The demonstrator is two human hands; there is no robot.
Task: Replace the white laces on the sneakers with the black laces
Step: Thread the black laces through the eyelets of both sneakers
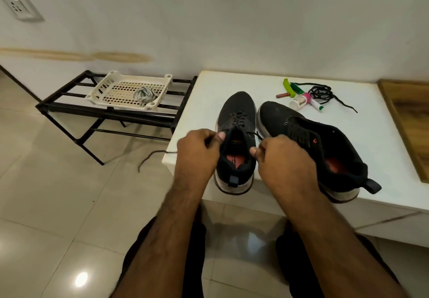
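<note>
Two black sneakers stand side by side on the white table [209,88]. The left sneaker [236,112] carries a black lace [239,117] threaded through its eyelets. My left hand [197,151] pinches one end of that lace at the shoe's collar, and the loose tail [151,156] hangs off the table's left edge. My right hand [283,156] pinches the other end on the shoe's right side. The right sneaker [301,132] has no lace that I can see. A second black lace [322,93] lies bunched at the back of the table. The white laces [145,95] lie in a white basket [109,88].
The basket rests on a black metal rack [69,109] left of the table. Small items, a green clip [287,86], tubes and a small bottle [299,101], lie beside the spare lace. A wooden board [408,116] sits at the right edge. Tiled floor lies below.
</note>
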